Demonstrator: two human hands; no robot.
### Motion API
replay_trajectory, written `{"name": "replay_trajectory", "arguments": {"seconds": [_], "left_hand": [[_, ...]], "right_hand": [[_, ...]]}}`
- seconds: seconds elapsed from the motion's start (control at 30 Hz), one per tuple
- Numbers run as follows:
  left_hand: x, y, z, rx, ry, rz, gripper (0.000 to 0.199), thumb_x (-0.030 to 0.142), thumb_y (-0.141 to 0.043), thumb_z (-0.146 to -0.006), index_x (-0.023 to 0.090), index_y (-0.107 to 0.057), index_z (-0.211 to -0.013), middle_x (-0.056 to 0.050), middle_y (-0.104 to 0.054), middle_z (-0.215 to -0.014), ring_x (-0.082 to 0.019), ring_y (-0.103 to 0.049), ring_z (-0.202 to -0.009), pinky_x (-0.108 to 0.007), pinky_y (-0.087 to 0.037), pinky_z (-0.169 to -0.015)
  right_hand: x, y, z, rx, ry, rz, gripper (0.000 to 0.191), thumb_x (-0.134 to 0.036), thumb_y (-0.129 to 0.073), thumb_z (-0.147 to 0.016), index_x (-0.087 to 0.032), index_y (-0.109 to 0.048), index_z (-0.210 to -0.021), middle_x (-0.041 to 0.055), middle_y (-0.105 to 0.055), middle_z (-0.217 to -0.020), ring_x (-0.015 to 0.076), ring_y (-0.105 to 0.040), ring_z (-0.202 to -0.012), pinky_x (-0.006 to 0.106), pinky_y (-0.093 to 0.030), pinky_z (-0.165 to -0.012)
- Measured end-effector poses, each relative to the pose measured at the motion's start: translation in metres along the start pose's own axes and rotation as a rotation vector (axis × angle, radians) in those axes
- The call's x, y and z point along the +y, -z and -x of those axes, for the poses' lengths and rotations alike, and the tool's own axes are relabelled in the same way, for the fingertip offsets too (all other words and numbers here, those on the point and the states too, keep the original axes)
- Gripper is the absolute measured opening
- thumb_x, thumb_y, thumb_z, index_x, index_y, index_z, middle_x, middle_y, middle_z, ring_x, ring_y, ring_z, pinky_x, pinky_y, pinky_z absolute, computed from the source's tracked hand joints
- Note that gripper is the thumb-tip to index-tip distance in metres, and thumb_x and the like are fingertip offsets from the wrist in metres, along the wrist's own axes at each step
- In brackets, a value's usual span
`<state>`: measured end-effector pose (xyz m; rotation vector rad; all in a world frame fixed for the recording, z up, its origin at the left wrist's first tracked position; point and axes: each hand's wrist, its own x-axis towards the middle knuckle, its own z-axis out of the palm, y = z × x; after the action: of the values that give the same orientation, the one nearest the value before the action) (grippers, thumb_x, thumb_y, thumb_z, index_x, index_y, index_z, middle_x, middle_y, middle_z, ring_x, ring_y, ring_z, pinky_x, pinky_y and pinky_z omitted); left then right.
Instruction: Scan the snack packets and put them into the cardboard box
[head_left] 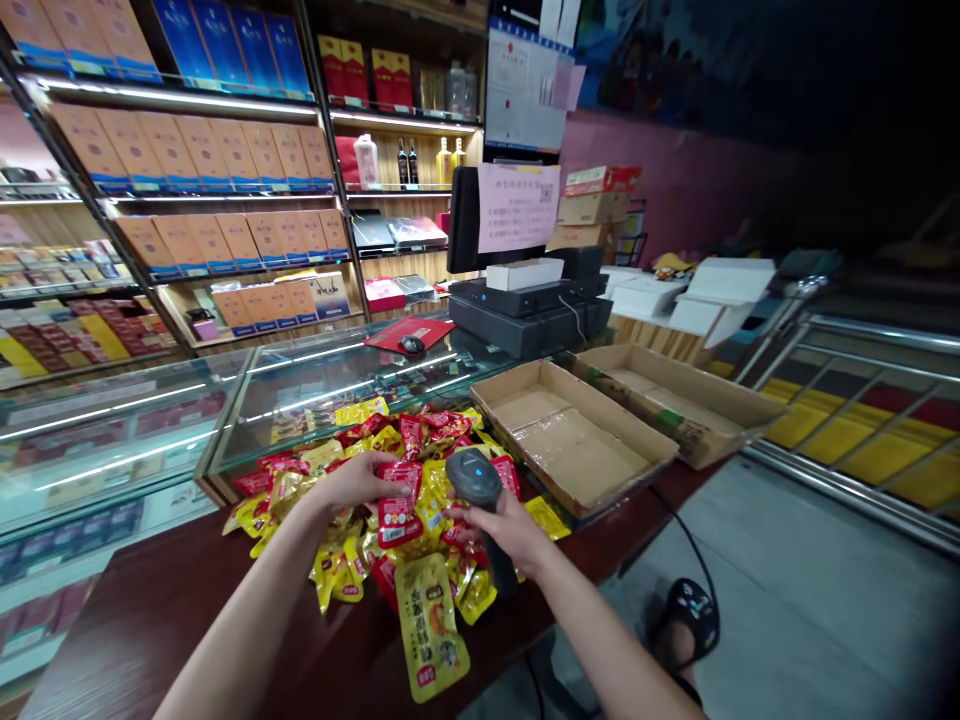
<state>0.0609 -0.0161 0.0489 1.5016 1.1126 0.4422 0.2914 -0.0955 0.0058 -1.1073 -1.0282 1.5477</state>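
My left hand [358, 482] pinches a red snack packet [399, 505] and holds it up over a heap of yellow and red snack packets [360, 540]. My right hand [506, 528] grips a black handheld barcode scanner [480, 495], whose head points towards the red packet from close by. The scanner's cable is not clearly visible. A large yellow snack packet [431, 625] lies apart at the front of the heap. Both hands are over the dark wooden counter top [150, 630].
Two shallow cardboard trays [574, 440] sit right of the heap. Behind stand a glass display case [345, 390], a black till with a monitor [529, 310], and a mouse on a red mat [411, 344]. Stocked shelves line the left. A sandalled foot [690, 620] and a black cable show at the lower right.
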Motion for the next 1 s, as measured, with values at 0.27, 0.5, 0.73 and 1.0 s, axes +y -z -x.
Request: {"name": "replay_trajectory", "arguments": {"seconds": [0.27,0.5,0.73,1.0], "left_hand": [[-0.009,0.033,0.030,0.076,0.057,0.075,0.051,0.035,-0.079,-0.058,0.017,-0.064,-0.103,-0.002,-0.069,-0.073,-0.016,-0.062,-0.055,-0.022,-0.048,-0.044],[-0.017,0.006,-0.011,0.338,0.049,0.716,0.023,0.019,-0.072,-0.073,0.016,-0.059,-0.092,-0.004,-0.068,-0.077,-0.013,-0.065,-0.058,-0.025,-0.056,-0.055],[0.004,-0.014,-0.049,0.337,0.027,1.149,0.007,0.012,-0.060,-0.083,0.010,-0.059,-0.090,-0.007,-0.068,-0.079,-0.014,-0.067,-0.069,-0.027,-0.058,-0.070],[0.028,-0.034,-0.088,0.235,0.040,0.832,0.025,0.013,-0.070,-0.074,0.016,-0.059,-0.097,-0.006,-0.070,-0.083,-0.014,-0.067,-0.066,-0.031,-0.058,-0.066]], "right_hand": [[0.010,0.006,0.033,-0.463,-0.031,-0.111,0.045,-0.023,-0.073,-0.064,-0.015,-0.062,-0.107,0.0119,-0.063,-0.113,0.0265,-0.063,-0.099,0.037,-0.054,-0.075],[0.030,-0.005,0.035,-0.770,-0.248,-0.243,0.036,-0.019,-0.070,-0.060,-0.011,-0.067,-0.095,0.0147,-0.063,-0.114,0.0295,-0.060,-0.107,0.040,-0.052,-0.080],[0.022,0.010,0.030,-0.555,-0.123,-0.279,0.043,-0.021,-0.070,-0.059,-0.016,-0.065,-0.101,0.0131,-0.056,-0.127,0.0295,-0.054,-0.116,0.046,-0.047,-0.088],[-0.007,0.017,0.049,-0.203,0.066,0.247,0.025,-0.033,-0.065,-0.072,-0.014,-0.062,-0.089,0.0034,-0.065,-0.070,0.0184,-0.063,-0.066,0.038,-0.051,-0.072]]}}
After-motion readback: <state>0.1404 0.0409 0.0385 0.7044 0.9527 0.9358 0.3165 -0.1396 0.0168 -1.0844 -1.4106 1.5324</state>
